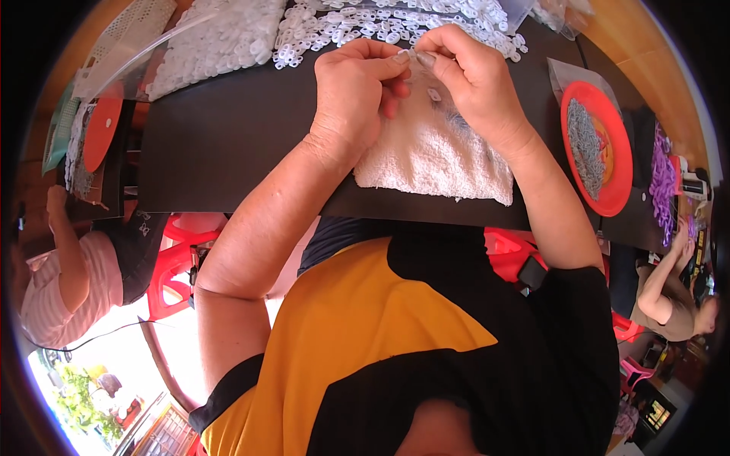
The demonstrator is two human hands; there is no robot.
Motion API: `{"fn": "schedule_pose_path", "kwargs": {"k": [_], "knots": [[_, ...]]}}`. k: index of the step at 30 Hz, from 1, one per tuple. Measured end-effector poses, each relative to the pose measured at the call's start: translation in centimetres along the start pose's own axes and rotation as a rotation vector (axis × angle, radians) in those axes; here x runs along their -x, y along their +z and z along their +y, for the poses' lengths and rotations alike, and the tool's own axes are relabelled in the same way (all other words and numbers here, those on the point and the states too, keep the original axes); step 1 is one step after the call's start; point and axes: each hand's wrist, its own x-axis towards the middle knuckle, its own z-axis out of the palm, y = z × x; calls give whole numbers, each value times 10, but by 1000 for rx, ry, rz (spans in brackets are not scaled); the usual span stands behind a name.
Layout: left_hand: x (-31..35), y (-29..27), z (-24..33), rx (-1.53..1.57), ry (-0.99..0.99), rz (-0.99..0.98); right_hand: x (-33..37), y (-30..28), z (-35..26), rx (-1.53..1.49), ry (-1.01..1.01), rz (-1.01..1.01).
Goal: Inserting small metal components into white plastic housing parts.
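Observation:
My left hand (357,80) and my right hand (475,83) meet at the far part of the table, thumbs and fingertips pinched together. A small white plastic piece (411,55) shows between the fingertips, mostly hidden by them. Beneath the hands a pale terry towel (433,167) lies on the dark table. One loose white oval piece (434,94) rests on the towel, between my hands. Just beyond my fingers spreads a heap of white oval pieces with holes (372,29).
A clear bag of white pieces (217,49) stands at the far left of the dark table (220,152). At right is a red-orange basin (628,163) holding grey pieces (584,148). Purple pieces (661,182) lie farther right. A person (72,281) sits left, another person (673,304) right.

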Motion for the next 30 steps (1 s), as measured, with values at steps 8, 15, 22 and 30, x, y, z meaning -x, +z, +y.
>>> {"fn": "schedule_pose_path", "kwargs": {"k": [8, 15, 22, 30], "knots": [[2, 2, 6, -54, 19, -43, -1, 0, -1, 88, -114, 43], [3, 2, -3, -127, -8, -55, 5, 4, -3, 36, 42, 3], [5, 5, 2, -56, -38, 23, -3, -3, -2, -260, 213, -42], [5, 2, 1, 30, -35, -1, -30, -8, 5, -225, 395, -140]]}}
